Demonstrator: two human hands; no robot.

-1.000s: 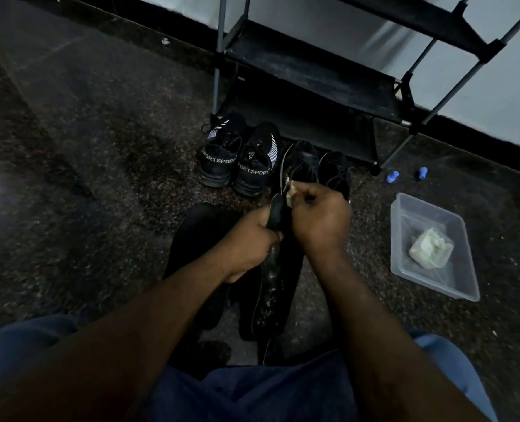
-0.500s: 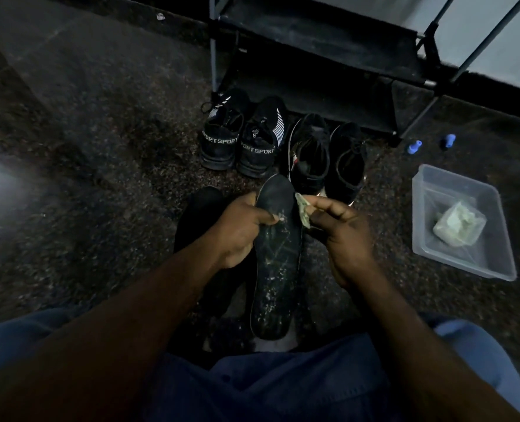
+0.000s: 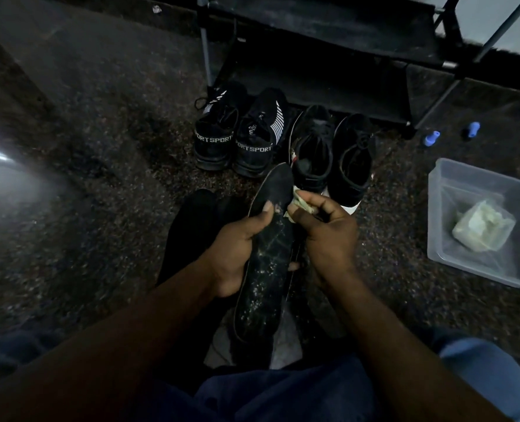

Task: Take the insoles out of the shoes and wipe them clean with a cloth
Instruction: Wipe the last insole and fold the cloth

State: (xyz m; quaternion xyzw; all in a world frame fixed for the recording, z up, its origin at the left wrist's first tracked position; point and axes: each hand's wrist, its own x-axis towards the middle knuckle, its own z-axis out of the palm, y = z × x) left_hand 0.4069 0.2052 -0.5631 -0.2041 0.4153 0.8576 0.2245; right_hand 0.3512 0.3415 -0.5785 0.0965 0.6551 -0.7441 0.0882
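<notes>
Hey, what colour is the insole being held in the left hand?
The insole is black, flecked with whitish specks and scuffs; the head view shows it.

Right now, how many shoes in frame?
4, in a row on the floor before the rack: two SPORT-lettered sneakers at left, two plain black shoes at right. The dark shape by the left hand is unclear.

Home entryway: shoe rack [image 3: 338, 35], floor-lined shoes [image 3: 283, 135]
</notes>
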